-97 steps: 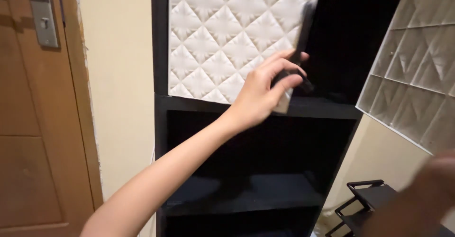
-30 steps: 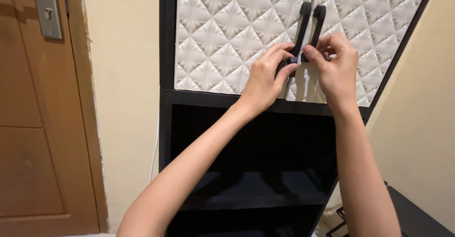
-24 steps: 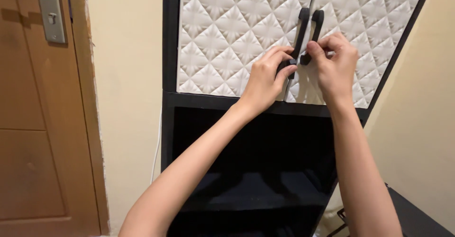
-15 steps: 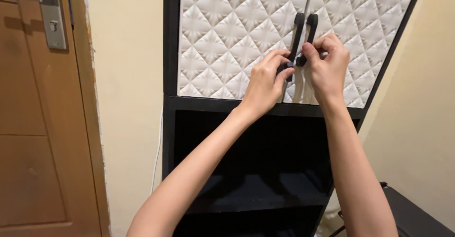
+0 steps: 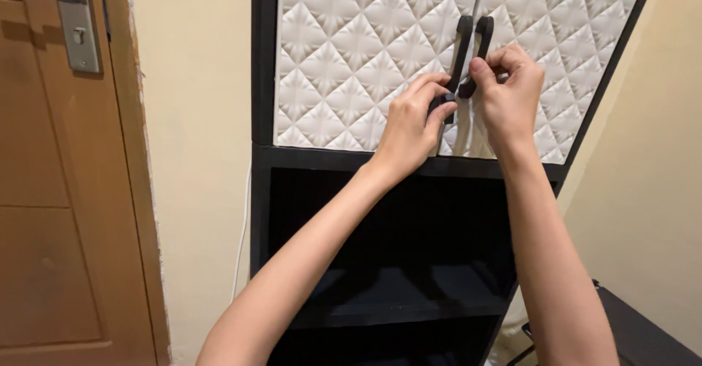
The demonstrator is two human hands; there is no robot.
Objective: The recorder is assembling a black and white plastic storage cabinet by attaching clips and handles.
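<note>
Two black door handles sit side by side at the seam where the cabinet's two white doors meet, and both hands are on their lower ends. The left handle [image 5: 459, 51] runs down into the left hand [image 5: 412, 125], whose thumb and forefinger close around its bottom end, the other fingers curled loosely underneath. The right handle [image 5: 480, 48] drops into the right hand [image 5: 510, 95], whose fingertips pinch its lower end from the side, the knuckles bunched tight. Each handle is a slim, matte black bar, upright and slightly bowed, with rounded ends. They stand nearly touching, well up on the quilted white door panels [image 5: 358, 51], which are pressed into a raised diamond pattern and framed by the black cabinet [image 5: 262, 103]. Both forearms rise steeply from below, the left slanting in from lower left, the right coming almost straight up, the wrists close together. Beneath the doors an open black shelf [image 5: 395, 311] lies in shadow. A brown wooden door [image 5: 44, 190] stands to the left.
</note>
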